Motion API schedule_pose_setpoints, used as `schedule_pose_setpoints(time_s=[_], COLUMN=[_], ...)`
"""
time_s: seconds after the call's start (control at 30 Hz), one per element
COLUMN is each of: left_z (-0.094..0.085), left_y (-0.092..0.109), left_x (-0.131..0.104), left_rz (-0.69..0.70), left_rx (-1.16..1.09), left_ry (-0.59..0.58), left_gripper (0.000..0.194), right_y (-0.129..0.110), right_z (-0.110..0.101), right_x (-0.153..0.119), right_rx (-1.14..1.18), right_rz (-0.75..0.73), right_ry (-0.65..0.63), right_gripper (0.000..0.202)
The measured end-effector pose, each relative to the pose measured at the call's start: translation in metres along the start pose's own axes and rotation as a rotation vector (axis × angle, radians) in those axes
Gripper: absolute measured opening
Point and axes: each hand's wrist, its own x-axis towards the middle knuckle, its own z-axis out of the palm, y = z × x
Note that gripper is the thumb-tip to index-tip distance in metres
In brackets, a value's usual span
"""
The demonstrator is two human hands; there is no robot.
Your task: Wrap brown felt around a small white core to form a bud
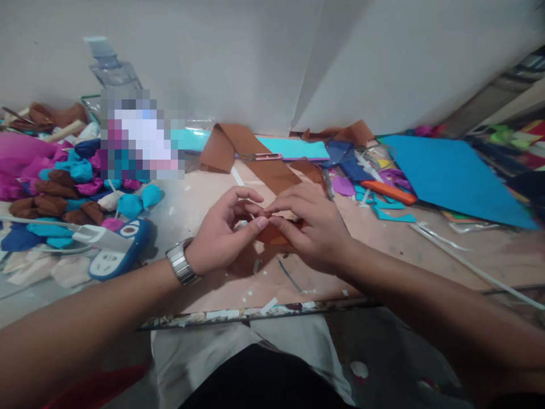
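Both hands meet over the middle of the table. My left hand (225, 230), with a metal watch (183, 261) on its wrist, pinches one end of a small brown piece (276, 234) between thumb and fingers. My right hand (313, 227) holds the same piece from the right, its thumb along the edge and its fingers curled over the top. The fingers partly cover the piece. Just behind the hands, a long brown strip (266, 165) lies folded at its far end, with small pink-handled snips (266, 157) on it.
Small magenta, blue and brown bundles (55, 193) crowd the left, beside a blue-and-white power strip (121, 250) and a bottle (113, 71). An orange cutter (388, 192) and a large blue sheet (455, 176) lie right. Scraps line the table's front edge (238, 313).
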Motion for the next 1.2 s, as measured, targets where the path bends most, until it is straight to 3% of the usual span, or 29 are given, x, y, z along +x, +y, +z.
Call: schedule_pose_setpoints(time_s=[0.27, 0.73, 0.87, 1.0, 1.2], left_z=[-0.0007, -0.0025, -0.0035, -0.0035, -0.0032], left_y=[-0.0017, -0.0022, -0.0031, -0.0056, -0.0037], left_x=[-0.0020, -0.0021, -0.0024, -0.0031, -0.0021], left_rz=[0.039, -0.045, 0.045, 0.145, 0.112], left_rx=[0.240, 0.461, 0.387, 0.253, 0.298], left_ry=[-0.054, -0.084, -0.091, -0.013, 0.033], left_gripper=[0.048, 0.032, 0.031, 0.026, 0.016], right_y=[-0.0018, 0.0016, 0.0020, 0.0014, 0.0032], right_z=[-0.0003, -0.0003, -0.0006, -0.0004, 0.0006], right_x=[-0.0001, -0.0001, 0.0000, 0.0001, 0.0011], right_rx=[0.046, -0.008, -0.037, -0.059, -0.068], right_rz=[0.034, 0.037, 0.034, 0.041, -0.001], right_ry=[0.004, 0.043, 0.029, -0.057, -0.092], right_gripper=[0.009, 0.012, 0.012, 0.011, 0.016])
